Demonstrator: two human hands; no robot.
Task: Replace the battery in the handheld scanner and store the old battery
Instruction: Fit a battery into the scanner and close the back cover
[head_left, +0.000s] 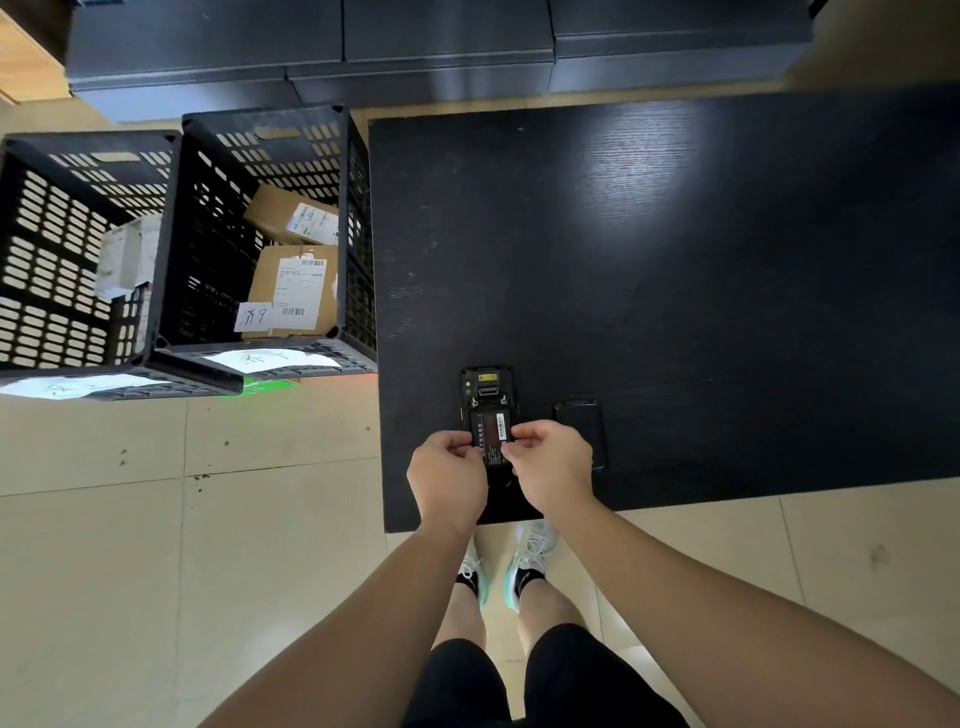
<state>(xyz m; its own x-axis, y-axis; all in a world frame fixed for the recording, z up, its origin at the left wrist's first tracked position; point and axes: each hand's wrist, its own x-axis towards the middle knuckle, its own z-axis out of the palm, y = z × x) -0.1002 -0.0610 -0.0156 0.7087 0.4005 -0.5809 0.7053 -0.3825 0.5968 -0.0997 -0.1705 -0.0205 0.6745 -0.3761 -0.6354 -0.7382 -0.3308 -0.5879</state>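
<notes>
The scanner (488, 395) is lying face down near the front edge of the black tabletop (675, 260), with its long side running from 6 o'clock to 12 o'clock and its window end pointing to 12. Its back is open, and the battery (492, 434) is sitting in the middle of it, label up, long side running the same way. The back cover (581, 423) is lying flat just beside the scanner, at 3 o'clock from it.

Both arms are reaching straight out from the body. The left hand (449, 475) is curling in from 8 o'clock and the right hand (553, 470) from 4 o'clock. Each grip is narrow, with fingertips pinching the near end of the battery from its own side. Two black crates (171, 239) are standing on the floor at 9 o'clock from the tabletop, with cardboard boxes (293, 291) inside one.
</notes>
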